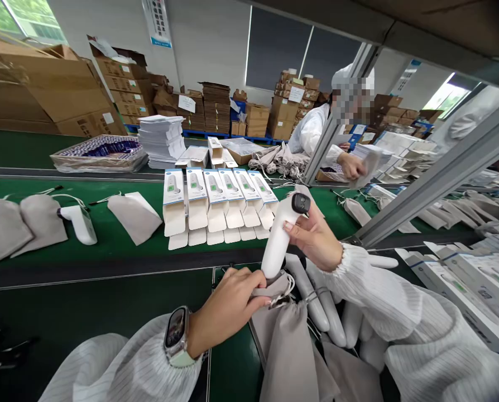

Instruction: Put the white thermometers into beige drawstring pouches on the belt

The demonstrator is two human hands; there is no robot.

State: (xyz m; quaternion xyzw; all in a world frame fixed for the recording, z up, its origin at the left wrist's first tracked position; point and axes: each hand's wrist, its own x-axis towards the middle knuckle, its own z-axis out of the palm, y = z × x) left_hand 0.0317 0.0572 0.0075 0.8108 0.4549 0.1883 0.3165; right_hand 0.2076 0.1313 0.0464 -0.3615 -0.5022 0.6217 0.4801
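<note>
My right hand (316, 237) grips a white infrared thermometer (277, 240) by its upper part, its dark sensor end pointing up and away. The handle's lower end meets the mouth of a grey drawstring pouch (272, 290). Fingers of my left hand (236, 298) are closed on that pouch's rim. Below hangs grey pouch cloth (293, 352), and how far the handle sits inside cannot be seen. Several more white thermometers (329, 312) lie in a heap beneath my right forearm, partly covered by it.
Open white boxes (197, 195) stand in a row on the green conveyor (107, 257). Filled pouches (44, 223) and a loose thermometer (80, 223) lie at left. A slanted metal post (433, 167) crosses the right side. Across the line, a co-worker's hand (352, 166) holds something pale. Flat boxes (462, 290) lie at right.
</note>
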